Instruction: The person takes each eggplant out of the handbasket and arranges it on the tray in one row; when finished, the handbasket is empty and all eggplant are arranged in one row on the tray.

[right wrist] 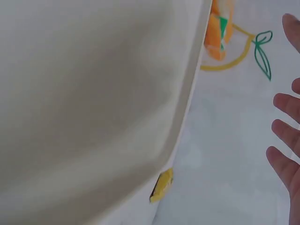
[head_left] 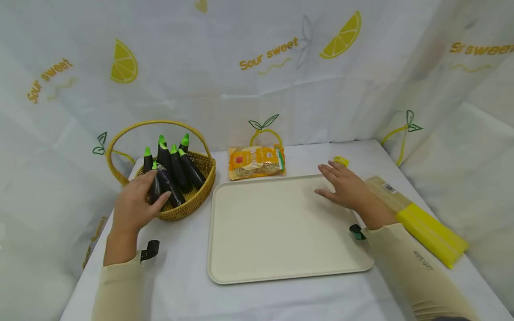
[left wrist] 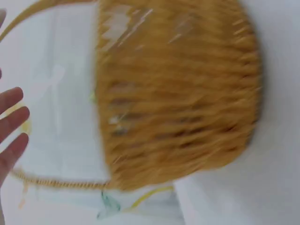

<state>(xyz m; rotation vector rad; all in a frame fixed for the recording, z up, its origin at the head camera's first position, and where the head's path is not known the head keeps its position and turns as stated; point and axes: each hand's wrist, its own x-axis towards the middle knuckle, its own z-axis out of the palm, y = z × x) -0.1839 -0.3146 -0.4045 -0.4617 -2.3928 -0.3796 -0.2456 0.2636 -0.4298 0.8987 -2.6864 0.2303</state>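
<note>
A wicker basket (head_left: 192, 207) with a tall hoop handle stands at the left of the table, holding several dark eggplants (head_left: 192, 169) with green stem ends. My left hand (head_left: 134, 203) hovers at the basket's near left side, thumb and fingers spread, overlapping the front eggplants in the head view. In the left wrist view its fingers (left wrist: 14, 122) are apart from the blurred basket wall (left wrist: 183, 93). Over the far right corner of a cream tray (head_left: 281, 232), my right hand (head_left: 345, 185) is held with fingers spread and nothing in it.
An orange and yellow food packet (head_left: 257, 162) lies behind the tray. Beyond the right hand is a small yellow wrapped item (head_left: 341, 161). A long yellow and clear package (head_left: 425, 227) lies along the right edge. White printed cloth (head_left: 180, 98) hangs around the table.
</note>
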